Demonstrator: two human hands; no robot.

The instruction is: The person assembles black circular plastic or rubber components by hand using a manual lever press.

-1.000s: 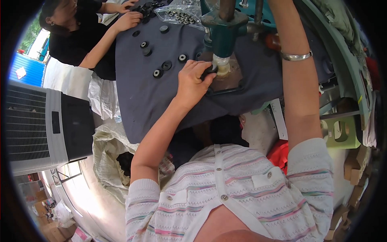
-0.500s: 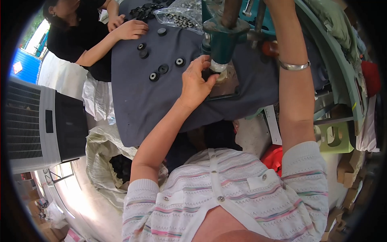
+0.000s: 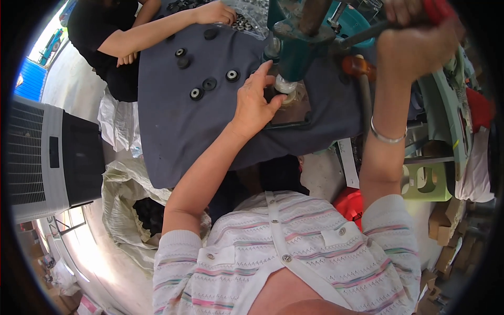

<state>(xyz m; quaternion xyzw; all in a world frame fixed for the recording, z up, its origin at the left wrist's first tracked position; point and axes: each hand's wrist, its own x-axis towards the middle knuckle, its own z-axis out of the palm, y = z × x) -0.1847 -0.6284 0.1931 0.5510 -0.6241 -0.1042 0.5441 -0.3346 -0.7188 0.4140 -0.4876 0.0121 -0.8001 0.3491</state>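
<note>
A green hand press (image 3: 302,52) stands at the far side of the cloth-covered table. My left hand (image 3: 255,102) curls at its base plate (image 3: 298,109), thumb and fingers around a dark round part (image 3: 270,93) just beside the ram's pale tip (image 3: 285,85). The fingers hide much of that part. At the upper right my right hand (image 3: 417,52), slightly blurred, is closed on the press lever (image 3: 367,34), by its red end. Left of the press lie several black discs (image 3: 209,84), some with metal centres (image 3: 232,76).
A co-worker's hand (image 3: 216,13) reaches by a clear bag of metal rings (image 3: 244,22). An orange-handled tool (image 3: 358,67) lies right of the press, below a teal basin (image 3: 357,26). A woven sack (image 3: 118,197) stands at the table's near left, a green stool (image 3: 428,181) at right.
My right hand has come down and right, with the lever's red end now in view. My left hand stays at the press. The co-worker's hand has moved right toward the bag.
</note>
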